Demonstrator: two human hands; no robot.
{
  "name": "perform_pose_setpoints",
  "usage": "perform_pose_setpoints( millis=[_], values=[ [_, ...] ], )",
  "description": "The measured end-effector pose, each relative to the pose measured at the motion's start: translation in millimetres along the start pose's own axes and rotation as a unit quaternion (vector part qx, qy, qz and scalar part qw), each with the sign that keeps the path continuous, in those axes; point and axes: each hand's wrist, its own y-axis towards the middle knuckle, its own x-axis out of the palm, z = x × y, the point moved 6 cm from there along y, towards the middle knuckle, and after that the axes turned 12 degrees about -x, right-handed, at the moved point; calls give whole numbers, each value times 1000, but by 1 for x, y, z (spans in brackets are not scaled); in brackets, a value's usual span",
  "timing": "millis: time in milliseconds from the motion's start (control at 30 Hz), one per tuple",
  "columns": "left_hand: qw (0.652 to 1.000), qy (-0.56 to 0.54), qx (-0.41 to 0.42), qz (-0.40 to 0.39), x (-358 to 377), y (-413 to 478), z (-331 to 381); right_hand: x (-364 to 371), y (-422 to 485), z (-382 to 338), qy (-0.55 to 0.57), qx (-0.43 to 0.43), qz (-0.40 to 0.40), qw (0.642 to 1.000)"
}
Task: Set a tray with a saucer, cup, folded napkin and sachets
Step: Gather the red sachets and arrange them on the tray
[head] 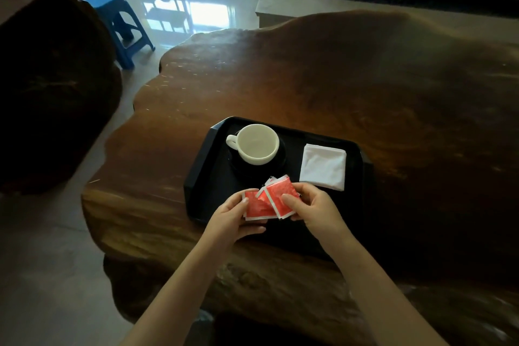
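Tray (202, 177) holds one cup (257, 144) on a saucer (278, 167), one napkin (323, 167); left hand (231, 218) and right hand (314, 209) pinch perhaps three sachets (269, 201) over its near edge.

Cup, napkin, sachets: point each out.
cup (257, 146): head view, inside of the bowl.
napkin (323, 166): head view, middle of the folded top.
sachets (280, 194): head view, red face of the right-hand one.

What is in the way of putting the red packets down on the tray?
Nothing visible. Both hands, left hand and right hand, hold the red sachets over the near part of the black tray. The cup on its saucer and the folded napkin sit farther back, leaving bare tray below.
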Motion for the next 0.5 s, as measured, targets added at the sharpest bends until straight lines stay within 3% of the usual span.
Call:
perform_pose_setpoints(
  millis=[67,200,367,433,500],
  values=[
    [1000,0,-2,-26,3,1,-1,10,1,1,-68,-23,-22,997],
    [994,104,33,-19,2,6,-2,16,3,-3,-251,-98,-19,963],
    [993,107,25,-49,0,11,-4,21,1,14,-195,-26,-86,977],
    [995,87,25,-33,4,17,-6,16,-1,12,-194,-59,-15,979],
    [998,61,1,31,8,22,-11,10,-7,4,-260,-115,91,954]
  ],
)
